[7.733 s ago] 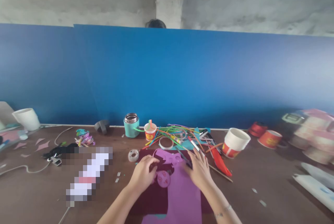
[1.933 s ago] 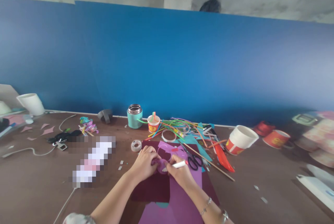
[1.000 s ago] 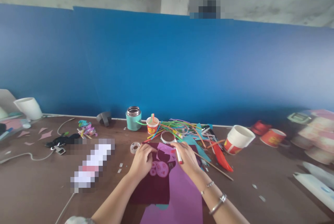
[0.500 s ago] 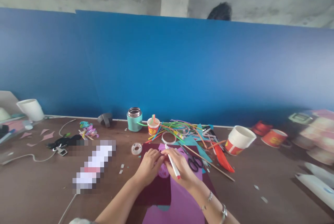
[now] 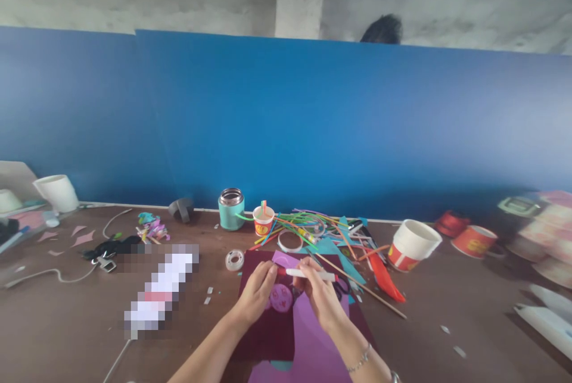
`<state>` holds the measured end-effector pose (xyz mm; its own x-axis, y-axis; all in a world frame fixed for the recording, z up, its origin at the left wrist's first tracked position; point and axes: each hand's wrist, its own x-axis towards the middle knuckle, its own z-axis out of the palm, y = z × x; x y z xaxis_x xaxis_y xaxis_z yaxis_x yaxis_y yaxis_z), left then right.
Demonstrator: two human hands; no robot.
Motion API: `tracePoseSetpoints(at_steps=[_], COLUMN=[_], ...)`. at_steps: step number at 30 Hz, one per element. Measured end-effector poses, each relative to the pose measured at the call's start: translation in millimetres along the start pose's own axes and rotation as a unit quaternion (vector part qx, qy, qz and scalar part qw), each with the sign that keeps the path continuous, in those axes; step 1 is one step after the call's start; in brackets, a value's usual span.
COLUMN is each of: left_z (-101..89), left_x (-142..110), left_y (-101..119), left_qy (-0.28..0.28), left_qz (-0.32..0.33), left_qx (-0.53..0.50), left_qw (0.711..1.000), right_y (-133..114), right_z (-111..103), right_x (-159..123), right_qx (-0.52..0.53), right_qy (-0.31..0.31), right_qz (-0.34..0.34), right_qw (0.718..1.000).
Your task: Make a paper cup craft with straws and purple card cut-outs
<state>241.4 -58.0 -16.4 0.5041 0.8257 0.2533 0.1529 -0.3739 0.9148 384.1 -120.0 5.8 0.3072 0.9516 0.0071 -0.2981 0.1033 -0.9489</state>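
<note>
A white marker with a red tip [image 5: 310, 274] lies level between my hands. My right hand [image 5: 319, 293] is closed round its barrel, and my left hand [image 5: 258, 292] pinches the red end with its fingertips. Under the hands a small pink disc with drawn marks [image 5: 280, 298] rests on a dark maroon sheet [image 5: 267, 335]. A purple sheet [image 5: 313, 347] overlaps the maroon one on its right side. Black scissors [image 5: 343, 287] lie just right of my right hand, partly hidden by it.
Behind the sheets are a tape roll [image 5: 235, 260], a white ring [image 5: 290, 241], a teal flask [image 5: 231, 209], a small red cup [image 5: 263, 220] and several coloured straws [image 5: 308, 225]. A tipped paper cup [image 5: 413, 245] lies right. A blue partition [image 5: 286, 127] backs the table; a person's head shows above it.
The marker has turned from a slanted, tip-down pose to level, and my left hand has come up from the pink disc to pinch its red end.
</note>
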Motion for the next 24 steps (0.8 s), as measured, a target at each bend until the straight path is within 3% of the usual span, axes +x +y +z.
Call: tracePoseSetpoints(at_steps=[8, 15, 20, 22, 24], left_z=[9.6, 12.4, 9.7, 5.0, -2.1], left_x=[-5.2, -4.3, 0.4, 3.7, 8.0], left_y=[9.8, 11.2, 11.3, 5.7, -2.3], left_qy=[-0.036, -0.038, -0.016, 0.019, 0.073], left_qz=[0.094, 0.086, 0.067, 0.068, 0.066], left_qx=[0.072, 0.068, 0.136, 0.152, 0.144], left_qw=[0.992, 0.993, 0.988, 0.986, 0.985], right_y=[6.4, 9.0, 1.9, -1.8, -4.8], right_z=[4.4, 4.3, -1.6, -11.4, -24.5], right_x=[0.4, -1.9, 2.5, 10.9, 21.6], right_qx=[0.116, 0.112, 0.019, -0.056, -0.182], right_qy=[-0.019, -0.026, 0.007, 0.062, 0.1], right_qz=[0.064, 0.045, 0.021, -0.024, -0.09], right_qw=[0.991, 0.992, 1.0, 0.996, 0.974])
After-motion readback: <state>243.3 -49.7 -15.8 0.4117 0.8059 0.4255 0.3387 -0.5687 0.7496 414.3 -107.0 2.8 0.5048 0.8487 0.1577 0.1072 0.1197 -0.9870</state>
